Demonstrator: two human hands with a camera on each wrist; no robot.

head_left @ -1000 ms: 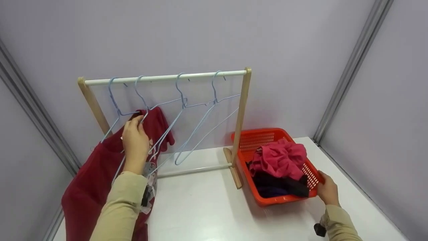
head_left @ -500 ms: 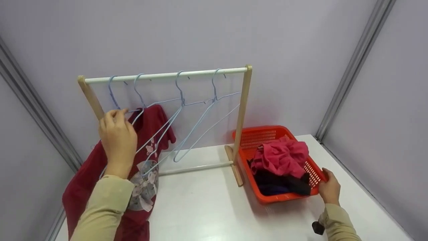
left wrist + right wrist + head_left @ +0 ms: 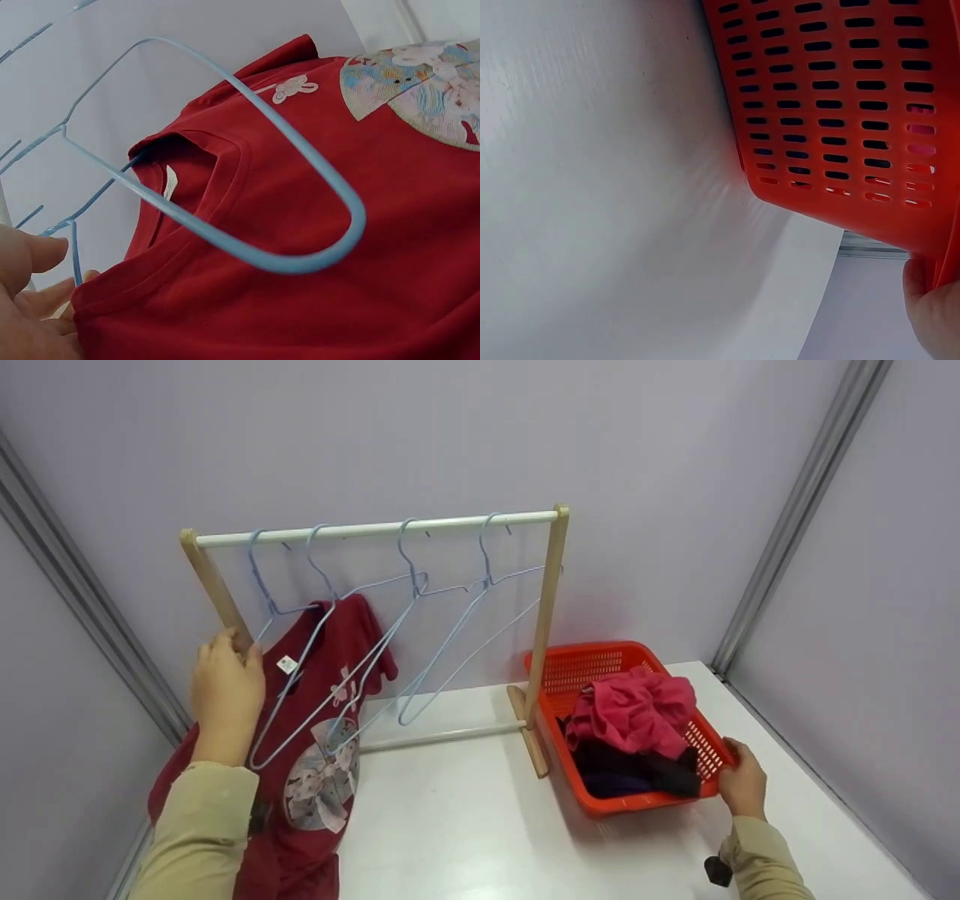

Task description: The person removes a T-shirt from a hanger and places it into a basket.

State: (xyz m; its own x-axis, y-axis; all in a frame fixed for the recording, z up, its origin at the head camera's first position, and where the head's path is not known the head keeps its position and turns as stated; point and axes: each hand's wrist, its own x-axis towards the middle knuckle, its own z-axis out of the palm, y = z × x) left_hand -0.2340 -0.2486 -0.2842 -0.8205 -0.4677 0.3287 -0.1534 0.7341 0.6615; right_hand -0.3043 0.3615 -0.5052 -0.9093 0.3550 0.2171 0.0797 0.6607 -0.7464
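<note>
At the left end of the rack, a dark red T-shirt [image 3: 322, 735] with a white printed patch hangs on a light blue hanger [image 3: 260, 577]. My left hand [image 3: 229, 690] holds the left side of its neckline. In the left wrist view, the fingers [image 3: 56, 300] bend behind the collar edge, while the thumb [image 3: 41, 253] stays apart above; the fingertips are partly hidden. My right hand [image 3: 742, 784] grips the near right corner of a red plastic basket [image 3: 637, 808]. Inside lie a crumpled pink garment [image 3: 634, 712] and dark cloth [image 3: 637, 774].
Several more light blue hangers, such as this one [image 3: 411, 562], hang bare along the white rail [image 3: 450, 522]. The rack's right wooden post [image 3: 549, 607] stands just left of the basket. A white tabletop [image 3: 442, 825] lies below. Grey walls [image 3: 420, 427] close in the back and sides.
My left hand has moved left along the T-shirt's neckline and away from the hangers' necks. The collar's white tag and the printed patch now show. My right hand stays at the basket corner.
</note>
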